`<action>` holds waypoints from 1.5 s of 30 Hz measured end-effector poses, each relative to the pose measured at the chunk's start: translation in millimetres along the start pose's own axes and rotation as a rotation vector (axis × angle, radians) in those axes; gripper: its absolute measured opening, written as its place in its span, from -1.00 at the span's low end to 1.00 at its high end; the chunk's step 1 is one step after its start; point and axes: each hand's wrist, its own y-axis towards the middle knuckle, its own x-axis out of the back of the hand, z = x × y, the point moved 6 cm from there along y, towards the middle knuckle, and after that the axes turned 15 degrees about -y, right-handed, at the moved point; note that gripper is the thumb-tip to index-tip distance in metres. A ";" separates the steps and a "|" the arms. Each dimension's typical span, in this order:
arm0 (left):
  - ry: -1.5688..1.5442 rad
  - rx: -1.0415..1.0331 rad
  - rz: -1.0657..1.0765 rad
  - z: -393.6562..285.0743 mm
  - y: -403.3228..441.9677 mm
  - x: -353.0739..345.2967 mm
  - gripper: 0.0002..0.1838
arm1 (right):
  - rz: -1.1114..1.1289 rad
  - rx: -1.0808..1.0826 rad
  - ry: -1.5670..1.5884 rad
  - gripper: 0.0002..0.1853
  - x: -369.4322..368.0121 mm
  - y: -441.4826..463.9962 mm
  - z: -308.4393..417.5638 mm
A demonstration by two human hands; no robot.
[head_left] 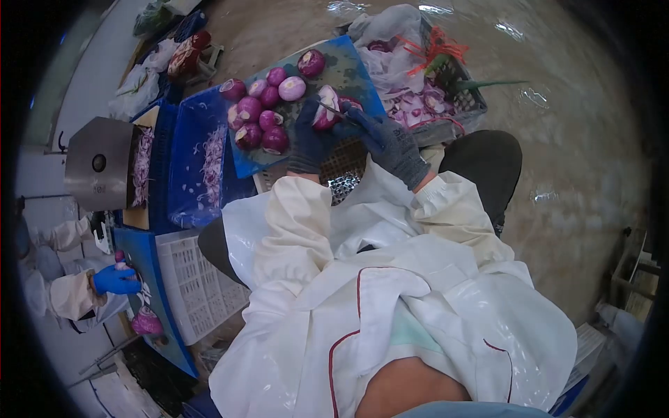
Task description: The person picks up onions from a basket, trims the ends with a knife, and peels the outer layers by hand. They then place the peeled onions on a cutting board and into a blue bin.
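In a dark blue work glove, my left hand is closed round a partly peeled red onion over the near right part of a blue cutting board. My right hand, gloved alike with a grey cuff, grips a small knife. Its blade lies against the onion's pale side; the handle is hidden in my fingers. Several red onions cluster on the board left of my hands, some showing pale cut ends. Another purple piece shows just behind my right fingers.
A crate with onion skins, a plastic bag and red ties stands to the right. Left are a blue bin with onion shreds, a metal machine and a co-worker's blue-gloved hand at another board. The floor looks wet.
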 end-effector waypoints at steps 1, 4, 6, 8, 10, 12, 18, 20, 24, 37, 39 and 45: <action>-0.036 0.026 0.006 2.9 -1.8 -6.4 -0.50 | 0.000 0.000 -0.058 -0.43 1.8 -1.1 -1.0; -0.001 0.056 -0.041 11.2 -3.3 -14.7 -0.49 | -0.041 -0.004 -0.212 -0.47 7.6 -4.3 -3.2; 0.167 0.015 0.130 16.2 -2.3 -19.8 -0.48 | -0.122 -0.010 -0.287 -0.51 11.1 -4.0 -1.2; 0.505 -0.152 0.241 21.0 -3.5 -26.4 -0.48 | -0.110 -0.092 -0.304 -0.56 -3.6 -5.0 -15.5; 0.721 -0.275 0.209 25.7 -4.0 -29.7 -0.49 | -0.089 -0.147 -0.282 -0.61 -7.3 -7.5 -24.1; 0.351 -0.041 0.015 33.1 2.0 -20.1 -0.51 | -0.056 -0.173 -0.221 -0.66 -1.8 -9.3 -26.2; -0.099 0.221 0.036 41.9 11.3 -37.0 -0.57 | 0.120 -0.482 0.685 -0.74 16.1 -10.2 -47.6; -0.038 0.214 0.072 40.7 8.8 -51.5 -0.59 | 0.148 -0.499 0.756 -0.71 8.0 -14.1 -58.8; 0.108 0.240 0.086 45.7 20.8 -42.7 -0.60 | 0.178 -0.522 0.881 -0.67 7.2 -15.3 -59.7; 0.315 -0.055 -0.023 40.4 115.8 -21.7 -0.51 | -0.044 -0.563 -0.115 -0.69 -54.9 -27.6 -236.5; 0.163 0.124 0.049 23.8 104.1 -16.5 -0.52 | -0.030 -0.601 -0.236 -0.66 -49.8 -20.4 -232.4; 0.014 -0.069 -0.014 -82.2 -23.1 -14.2 -0.57 | 0.048 -0.785 0.441 -0.54 -47.0 -17.2 -195.9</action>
